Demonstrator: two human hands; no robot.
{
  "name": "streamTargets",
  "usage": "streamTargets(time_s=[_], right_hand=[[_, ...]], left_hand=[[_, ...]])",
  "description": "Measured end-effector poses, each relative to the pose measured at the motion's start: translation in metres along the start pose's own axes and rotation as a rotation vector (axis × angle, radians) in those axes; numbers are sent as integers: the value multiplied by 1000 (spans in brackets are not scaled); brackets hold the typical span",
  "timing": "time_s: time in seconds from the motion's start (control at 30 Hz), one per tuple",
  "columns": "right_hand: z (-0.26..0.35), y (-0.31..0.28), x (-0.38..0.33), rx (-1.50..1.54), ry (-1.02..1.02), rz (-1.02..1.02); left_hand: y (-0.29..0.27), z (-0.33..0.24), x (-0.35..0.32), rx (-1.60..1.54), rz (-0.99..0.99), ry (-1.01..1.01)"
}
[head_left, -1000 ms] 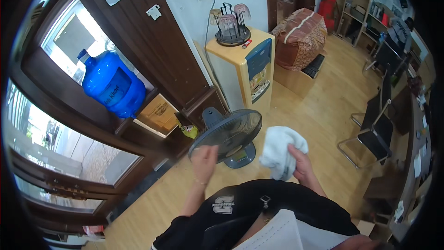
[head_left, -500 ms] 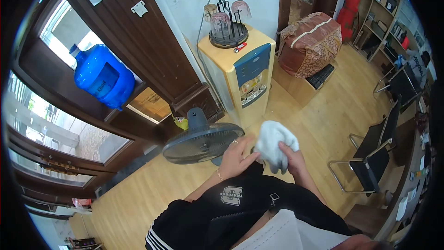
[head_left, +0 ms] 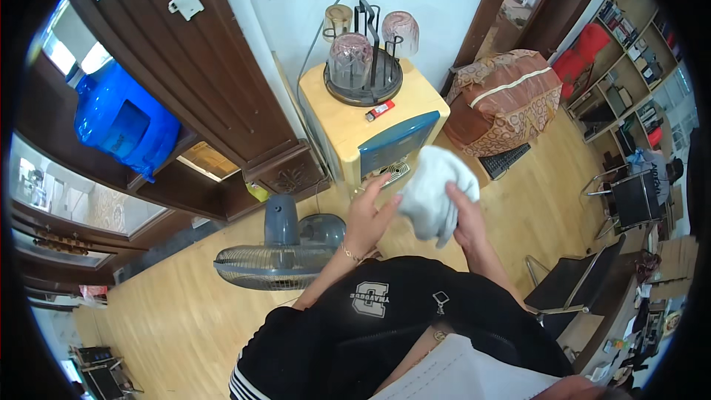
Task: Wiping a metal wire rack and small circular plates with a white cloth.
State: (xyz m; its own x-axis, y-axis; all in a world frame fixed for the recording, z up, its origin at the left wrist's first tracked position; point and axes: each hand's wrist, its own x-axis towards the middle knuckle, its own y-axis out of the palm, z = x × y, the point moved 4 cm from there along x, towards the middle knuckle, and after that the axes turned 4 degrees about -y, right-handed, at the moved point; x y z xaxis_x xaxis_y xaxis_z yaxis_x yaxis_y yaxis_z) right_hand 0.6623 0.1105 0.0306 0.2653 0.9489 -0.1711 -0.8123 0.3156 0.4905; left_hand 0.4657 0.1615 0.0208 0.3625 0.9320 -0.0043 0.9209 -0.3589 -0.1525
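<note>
A person in a black top holds a crumpled white cloth (head_left: 433, 192) at chest height, the right hand (head_left: 465, 218) closed on its lower edge, the left hand (head_left: 368, 213) open with fingers spread, just touching the cloth's left side. Below them on the wooden floor stands a grey fan (head_left: 285, 252), tilted. Beyond, a yellow water dispenser (head_left: 374, 122) carries a rack of upturned glasses (head_left: 363, 55) and a red lighter (head_left: 379, 110). With only one hand gripping, the cloth could slip and drop towards the fan, or a swipe could topple the glasses.
</note>
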Motion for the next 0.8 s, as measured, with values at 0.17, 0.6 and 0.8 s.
streamTargets(time_s=[0.17,0.6,0.8], right_hand=[[38,1,76,160,-165,-79],[131,90,227,-818,-1095,271],[137,118,253,-1166,-1142,661]], left_hand=[[-12,-34,43,128,-246,188],[8,-134,157,779,-655,393],[-14,-174,217,1129,-824,492]])
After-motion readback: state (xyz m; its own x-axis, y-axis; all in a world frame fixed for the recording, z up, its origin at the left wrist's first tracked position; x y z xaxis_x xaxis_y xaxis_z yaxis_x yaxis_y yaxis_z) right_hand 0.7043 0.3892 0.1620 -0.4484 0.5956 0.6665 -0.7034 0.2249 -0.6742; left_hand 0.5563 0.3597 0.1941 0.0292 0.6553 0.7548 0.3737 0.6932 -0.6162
